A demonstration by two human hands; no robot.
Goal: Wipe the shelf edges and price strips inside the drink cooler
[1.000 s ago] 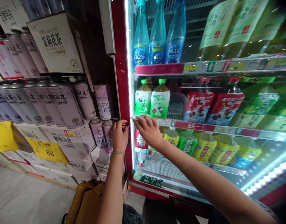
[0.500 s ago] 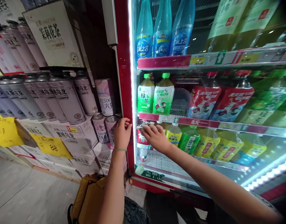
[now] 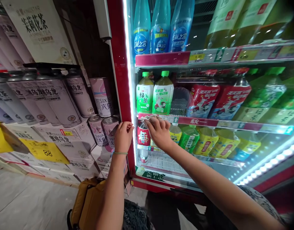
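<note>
So the right hand (image 3: pixel 160 131) has its fingers bent over a thin whitish cloth (image 3: pixel 148 118), holding it at the fridge glass (image 3: pixel 181 92) by the middle shelf strip (image 3: pixel 197 121), right below two green-capped tea bottles (image 3: pixel 163 94). Left hand (image 3: pixel 123 138) is loosely curled next to the red door frame (image 3: pixel 119 75), can't tell if it's gripping anything

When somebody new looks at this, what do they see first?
Probably the glowing drinks cooler, with three tall blue bottles standing on its top visible shelf. Next might be the right hand, with what looks like a pale cloth under its fingers, in front of the middle shelf's edge. Over on the left, a bright yellow sign reading 88 hangs before stacked white boxes.
</note>
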